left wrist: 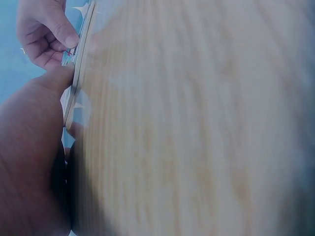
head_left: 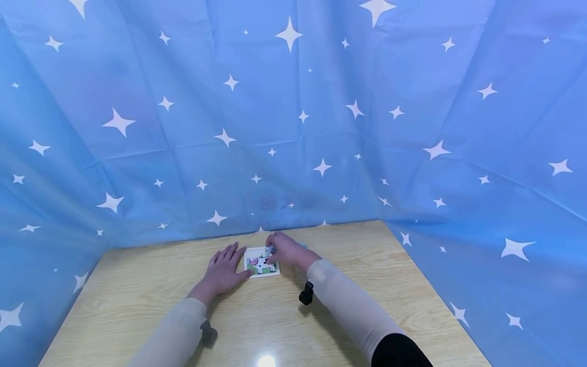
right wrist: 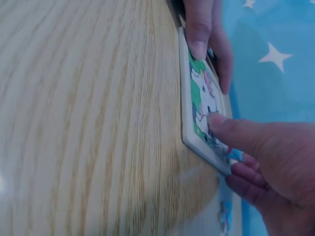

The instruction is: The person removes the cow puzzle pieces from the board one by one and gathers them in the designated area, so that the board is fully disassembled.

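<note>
A small picture puzzle (head_left: 259, 268) with a cow on green, in a pale frame, lies flat on the table. My left hand (head_left: 224, 270) rests at its left side with fingers spread straight, its thumb over the near left corner. In the right wrist view that thumb (right wrist: 199, 49) presses on the picture's edge. My right hand (head_left: 289, 251) is over the puzzle's right side, fingers curled around a small blue puzzle piece (right wrist: 235, 155) near the far right corner. Its thumb (right wrist: 219, 123) lies on the cow. Most of the piece is hidden by the fingers.
The wood-grain table (head_left: 257, 316) extends around the puzzle. A blue curtain with white stars (head_left: 275, 127) hangs along its back and sides. Beyond the right hand, a flat bluish patterned thing (right wrist: 224, 214) lies near the puzzle.
</note>
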Motion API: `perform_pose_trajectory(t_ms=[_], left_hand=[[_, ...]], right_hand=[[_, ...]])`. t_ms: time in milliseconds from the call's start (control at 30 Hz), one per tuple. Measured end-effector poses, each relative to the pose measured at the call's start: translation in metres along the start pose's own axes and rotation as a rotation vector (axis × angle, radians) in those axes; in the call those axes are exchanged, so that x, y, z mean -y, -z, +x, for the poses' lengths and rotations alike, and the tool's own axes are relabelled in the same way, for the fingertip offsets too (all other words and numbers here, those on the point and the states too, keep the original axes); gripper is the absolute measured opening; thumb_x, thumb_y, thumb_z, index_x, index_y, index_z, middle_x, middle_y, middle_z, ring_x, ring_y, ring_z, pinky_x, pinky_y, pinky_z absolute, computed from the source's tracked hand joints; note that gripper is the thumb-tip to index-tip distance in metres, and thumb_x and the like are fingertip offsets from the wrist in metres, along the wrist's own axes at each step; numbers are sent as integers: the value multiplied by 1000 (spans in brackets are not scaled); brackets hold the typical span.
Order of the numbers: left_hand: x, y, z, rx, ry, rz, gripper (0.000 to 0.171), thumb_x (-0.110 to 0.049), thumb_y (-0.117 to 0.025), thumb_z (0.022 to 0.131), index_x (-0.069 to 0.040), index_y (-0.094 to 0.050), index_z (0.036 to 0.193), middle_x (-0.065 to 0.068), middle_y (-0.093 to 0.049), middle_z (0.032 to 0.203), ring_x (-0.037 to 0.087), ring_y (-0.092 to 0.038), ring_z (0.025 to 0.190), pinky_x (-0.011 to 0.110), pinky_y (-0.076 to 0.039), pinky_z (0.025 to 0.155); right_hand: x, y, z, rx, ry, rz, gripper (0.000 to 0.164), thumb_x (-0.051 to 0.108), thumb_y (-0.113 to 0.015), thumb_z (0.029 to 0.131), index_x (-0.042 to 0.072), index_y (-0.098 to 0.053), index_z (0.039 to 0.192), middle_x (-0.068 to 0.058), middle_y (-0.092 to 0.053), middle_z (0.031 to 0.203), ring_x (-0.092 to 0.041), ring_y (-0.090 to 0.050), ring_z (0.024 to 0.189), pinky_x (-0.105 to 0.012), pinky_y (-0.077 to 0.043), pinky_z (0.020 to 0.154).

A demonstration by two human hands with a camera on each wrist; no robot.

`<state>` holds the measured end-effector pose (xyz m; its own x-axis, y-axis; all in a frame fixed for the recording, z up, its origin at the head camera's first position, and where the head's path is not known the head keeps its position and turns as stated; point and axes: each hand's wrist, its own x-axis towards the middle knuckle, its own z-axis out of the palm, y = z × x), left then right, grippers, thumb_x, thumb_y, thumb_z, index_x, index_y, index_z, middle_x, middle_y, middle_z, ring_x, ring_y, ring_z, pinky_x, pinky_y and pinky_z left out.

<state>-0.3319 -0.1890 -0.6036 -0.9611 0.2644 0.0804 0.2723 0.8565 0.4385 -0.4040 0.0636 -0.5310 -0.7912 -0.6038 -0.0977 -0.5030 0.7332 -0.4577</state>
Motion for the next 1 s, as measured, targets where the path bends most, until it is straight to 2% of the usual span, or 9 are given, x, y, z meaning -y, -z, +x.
perform_pose_trajectory(t_ms=[233, 367, 633, 833, 1000], left_hand=[[-9, 8, -3, 8, 5, 1, 95, -73, -57, 104, -11, -37, 173, 24, -25, 180, 48, -18, 166, 73, -12, 130], [-6, 6, -2, 5, 1, 7, 97, -76, -54, 103, -12, -36, 173, 24, -25, 180, 47, -18, 167, 72, -12, 130], [1, 1, 2, -16, -13, -1, 96, -76, -55, 103, -13, -37, 173, 22, -26, 180, 47, -19, 166, 72, -13, 130], [-10, 8, -4, 4, -5, 2, 94, -73, -55, 105, -10, -37, 172, 26, -26, 179, 50, -19, 165, 73, -13, 129], [-21, 16, -8, 39, 27, 11, 90, -65, -59, 106, -9, -37, 173, 25, -25, 180, 49, -18, 166, 72, -12, 130]], right_hand=[[-13, 5, 0, 10, 52, 35, 37, 17, -83, 103, 12, -72, 137, -1, -65, 127, -13, -64, 110, -35, -56, 99], [-17, 7, 2, 8, 69, 44, 33, 14, -81, 104, 14, -73, 136, 1, -66, 126, -13, -65, 109, -34, -57, 97], [-19, 7, 2, -29, 143, -42, 30, 14, -81, 104, 13, -75, 133, 0, -67, 121, -11, -64, 100, -31, -58, 90], [-25, 0, -1, -87, 193, -110, 29, 20, -80, 105, 13, -76, 133, 1, -67, 121, -7, -63, 98, -28, -58, 90], [-31, -4, -5, -140, 222, -57, 30, 19, -79, 105, 10, -75, 133, 0, -66, 123, -8, -63, 98, -29, -59, 92]])
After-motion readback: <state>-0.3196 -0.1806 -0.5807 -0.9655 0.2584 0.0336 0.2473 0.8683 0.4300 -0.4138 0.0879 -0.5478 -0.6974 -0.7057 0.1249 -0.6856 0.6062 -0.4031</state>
